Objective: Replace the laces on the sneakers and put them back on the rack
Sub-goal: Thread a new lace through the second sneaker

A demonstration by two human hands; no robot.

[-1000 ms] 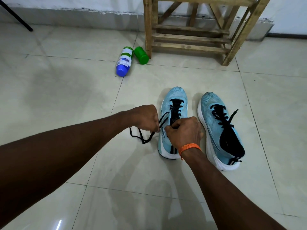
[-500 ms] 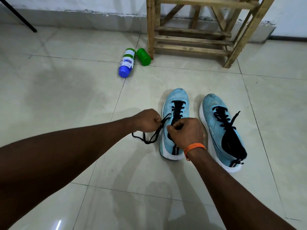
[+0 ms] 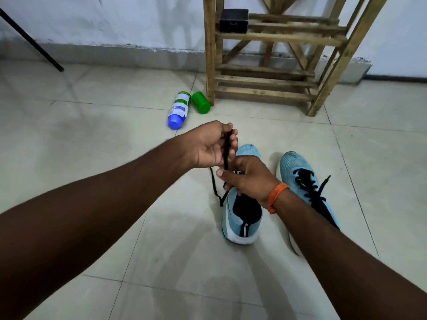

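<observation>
left hand high, lace in grip

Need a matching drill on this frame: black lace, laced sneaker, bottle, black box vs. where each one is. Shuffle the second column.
Things
1. black lace
2. laced sneaker
3. blue-and-white bottle
4. black box

Places
A. on a shelf of the wooden rack
B. lying on its side on the floor tiles
C. pinched in the left hand
D. upright on the floor, beside the other sneaker

Pairs: 1-C, 2-D, 3-B, 4-A
</observation>
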